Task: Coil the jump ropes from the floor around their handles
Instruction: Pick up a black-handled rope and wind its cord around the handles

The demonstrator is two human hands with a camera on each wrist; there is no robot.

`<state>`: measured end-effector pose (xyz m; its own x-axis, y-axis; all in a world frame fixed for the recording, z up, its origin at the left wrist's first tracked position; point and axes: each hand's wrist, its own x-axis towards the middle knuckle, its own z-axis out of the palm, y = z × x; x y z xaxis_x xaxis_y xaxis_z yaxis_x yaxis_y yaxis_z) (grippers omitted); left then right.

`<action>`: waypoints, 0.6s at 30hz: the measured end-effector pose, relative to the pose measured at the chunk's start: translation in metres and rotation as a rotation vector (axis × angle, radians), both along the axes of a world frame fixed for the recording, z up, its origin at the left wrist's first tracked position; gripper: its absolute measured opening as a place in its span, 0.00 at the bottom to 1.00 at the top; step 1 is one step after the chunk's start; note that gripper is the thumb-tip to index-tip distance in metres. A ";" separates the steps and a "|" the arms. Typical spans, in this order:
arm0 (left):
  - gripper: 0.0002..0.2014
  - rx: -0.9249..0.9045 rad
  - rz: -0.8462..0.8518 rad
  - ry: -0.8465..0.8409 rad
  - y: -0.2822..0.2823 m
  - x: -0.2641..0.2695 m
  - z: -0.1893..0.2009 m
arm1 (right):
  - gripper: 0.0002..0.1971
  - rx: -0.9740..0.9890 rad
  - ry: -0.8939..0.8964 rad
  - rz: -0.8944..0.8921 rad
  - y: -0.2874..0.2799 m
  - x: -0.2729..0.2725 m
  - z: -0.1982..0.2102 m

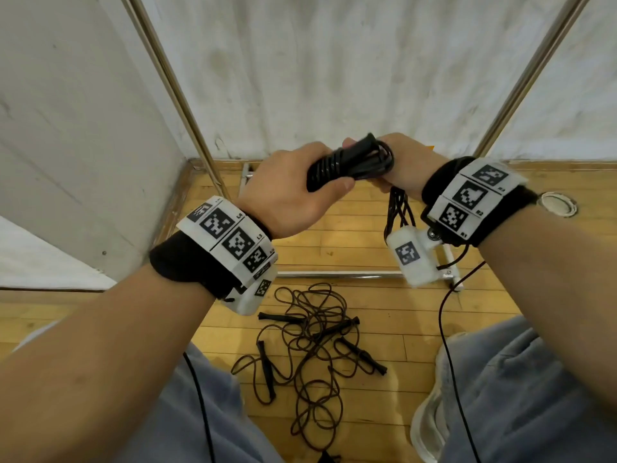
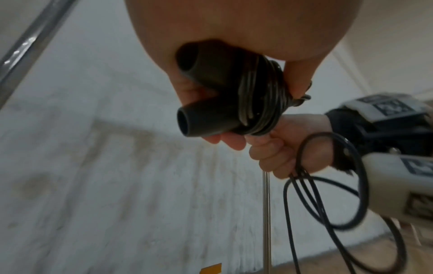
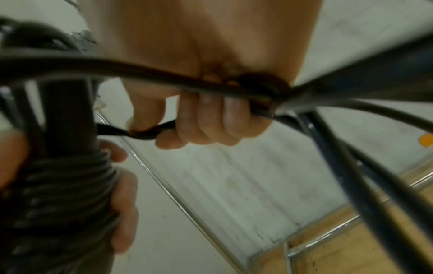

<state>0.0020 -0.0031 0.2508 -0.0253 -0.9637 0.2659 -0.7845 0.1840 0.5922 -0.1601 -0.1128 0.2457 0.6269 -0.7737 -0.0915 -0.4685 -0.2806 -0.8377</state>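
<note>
My left hand (image 1: 300, 192) grips two black jump-rope handles (image 1: 347, 162) held side by side, with black rope wound in tight turns (image 2: 262, 96) around them. The handles' hollow ends (image 2: 185, 122) stick out past my palm in the left wrist view. My right hand (image 1: 404, 165) holds the other end of the bundle, fingers (image 3: 211, 118) curled around the rope (image 3: 164, 79). Loose loops (image 1: 399, 208) hang below that hand. On the floor, more brown ropes lie tangled (image 1: 314, 349) with several black handles (image 1: 364, 355).
A metal rack frame stands ahead, its slanted poles (image 1: 173, 95) rising left and right and a base bar (image 1: 334, 274) on the wooden floor (image 1: 350, 228). White walls close the corner. My knees and a white shoe (image 1: 430, 412) flank the tangle. A round floor fitting (image 1: 557, 203) sits at right.
</note>
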 end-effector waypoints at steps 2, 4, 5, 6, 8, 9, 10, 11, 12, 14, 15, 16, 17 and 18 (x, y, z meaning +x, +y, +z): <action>0.20 -0.019 0.048 0.129 0.000 0.000 0.002 | 0.20 0.161 -0.146 0.033 0.006 0.007 -0.006; 0.20 -0.040 0.097 0.241 -0.002 0.000 0.004 | 0.18 0.229 -0.254 0.042 0.012 0.014 -0.012; 0.19 -0.055 0.125 0.283 -0.004 0.001 0.005 | 0.19 0.208 -0.267 0.037 0.014 0.017 -0.014; 0.18 -0.068 0.151 0.312 -0.006 0.002 0.006 | 0.20 0.169 -0.268 0.032 0.017 0.021 -0.015; 0.15 -0.074 0.180 0.361 -0.010 0.004 0.008 | 0.24 0.101 -0.245 0.017 0.021 0.025 -0.017; 0.13 -0.075 0.190 0.383 -0.013 0.005 0.010 | 0.25 0.076 -0.215 0.020 0.023 0.027 -0.018; 0.11 -0.082 0.208 0.400 -0.015 0.008 0.011 | 0.25 0.057 -0.167 0.034 0.025 0.027 -0.019; 0.09 -0.094 0.239 0.413 -0.017 0.011 0.012 | 0.25 0.040 -0.106 0.056 0.027 0.028 -0.021; 0.08 -0.108 0.280 0.430 -0.020 0.016 0.013 | 0.23 0.029 -0.031 0.089 0.030 0.028 -0.023; 0.08 -0.146 0.372 0.465 -0.024 0.028 0.013 | 0.16 0.038 0.133 0.161 0.032 0.028 -0.030; 0.09 -0.166 0.414 0.469 -0.026 0.035 0.013 | 0.11 0.047 0.200 0.180 0.032 0.027 -0.034; 0.09 -0.176 0.448 0.459 -0.028 0.041 0.011 | 0.08 0.048 0.259 0.174 0.030 0.025 -0.037; 0.10 -0.175 0.475 0.436 -0.030 0.046 0.008 | 0.08 0.035 0.320 0.139 0.026 0.023 -0.040; 0.12 -0.166 0.495 0.401 -0.032 0.049 0.005 | 0.09 0.016 0.386 0.083 0.022 0.019 -0.042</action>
<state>0.0510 -0.0346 0.2556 0.5425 -0.7811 0.3091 -0.5246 -0.0277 0.8509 -0.1409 -0.0910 0.2036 0.6048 -0.7182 -0.3441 -0.7260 -0.3197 -0.6089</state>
